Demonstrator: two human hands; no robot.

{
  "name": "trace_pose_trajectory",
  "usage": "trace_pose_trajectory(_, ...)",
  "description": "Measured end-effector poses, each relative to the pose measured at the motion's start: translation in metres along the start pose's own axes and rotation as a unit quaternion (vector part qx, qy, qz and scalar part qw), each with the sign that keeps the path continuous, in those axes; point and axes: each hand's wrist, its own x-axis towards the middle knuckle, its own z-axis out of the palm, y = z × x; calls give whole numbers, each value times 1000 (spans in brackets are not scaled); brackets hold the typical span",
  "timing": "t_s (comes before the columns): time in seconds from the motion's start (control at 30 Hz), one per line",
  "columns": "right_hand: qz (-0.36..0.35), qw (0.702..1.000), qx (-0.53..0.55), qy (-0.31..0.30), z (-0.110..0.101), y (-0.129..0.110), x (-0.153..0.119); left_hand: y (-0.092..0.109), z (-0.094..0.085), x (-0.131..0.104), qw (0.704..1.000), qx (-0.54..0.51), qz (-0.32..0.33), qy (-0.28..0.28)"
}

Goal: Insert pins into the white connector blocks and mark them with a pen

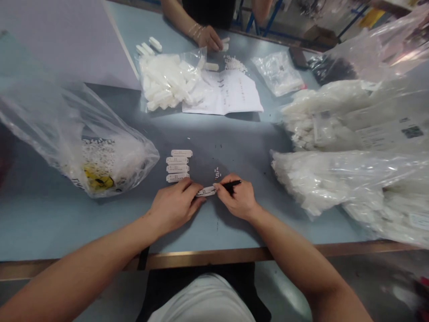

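Observation:
My left hand (176,202) is closed on the left end of a small white plastic strip with rows of dark holes (207,192), steadying it just above or on the table. In my right hand (238,197) is a slim black pen-like tool (232,184); its tip is hidden by the fingers at the strip's right end, and I cannot tell its exact kind. Just beyond the strip lie tiny white pieces (217,172). Several similar white strips (177,168) are stacked in a column beyond my left hand.
On the left stands a clear bag of tiny white pieces (100,156). Bulky plastic bags (321,179) crowd the right side. Across the table (187,125), a co-worker's hand (211,39) is near a bag of white parts (167,82) and a paper sheet (231,91).

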Motion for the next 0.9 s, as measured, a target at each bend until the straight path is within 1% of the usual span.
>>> trace_pose_trajectory(0.2,-10,1000,-18,-13,2,0,0,-1,2,-1,1000,2,-8,-4)
trace_pose_trajectory(0.37,-42,999,-20,-22,3,1,0,-2,3,-1,1000,2,0,3)
trace_pose_trajectory(0.57,-3,999,11,43,-1,2,0,0,2,0,1000,10,10,16)
trace_pose_trajectory(0.9,-4,1000,-2,23,-2,0,1,-1,1,-1,1000,13,13,15)
